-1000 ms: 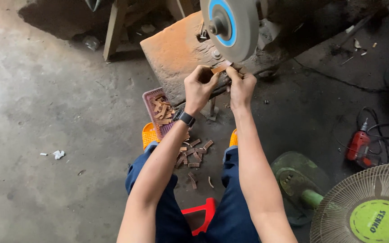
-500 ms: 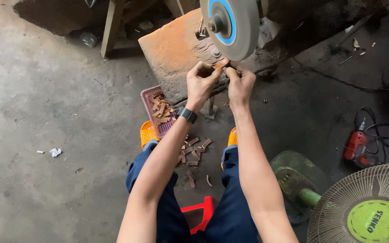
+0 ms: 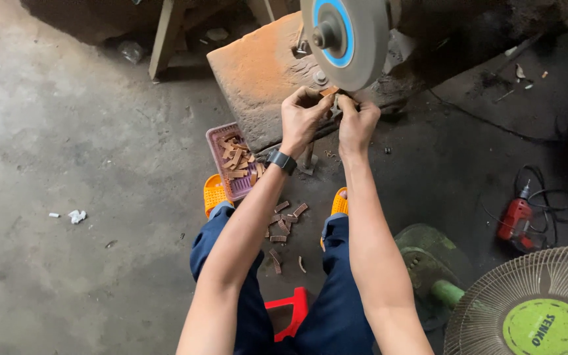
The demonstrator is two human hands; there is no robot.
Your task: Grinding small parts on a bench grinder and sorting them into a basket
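Both hands pinch one small brown wooden piece (image 3: 329, 92) and hold it up against the lower rim of a grey grinding wheel (image 3: 346, 41) with a blue centre. My left hand (image 3: 304, 117), with a black watch on its wrist, grips the piece from the left. My right hand (image 3: 356, 118) grips it from the right. Below them, a pink basket (image 3: 218, 141) on the floor holds several similar wooden pieces. More such pieces (image 3: 285, 223) lie scattered on the floor between my feet.
A dusty orange-brown block (image 3: 258, 72) stands behind the wheel. A red power drill (image 3: 515, 220) with a cable lies at the right. A standing fan (image 3: 534, 309) fills the lower right corner. A red stool (image 3: 287, 312) is under me. Yellow sandals (image 3: 213, 192) are on my feet.
Both hands have risen slightly and brought the wooden piece up to the wheel's lower rim. The view has shifted a little.
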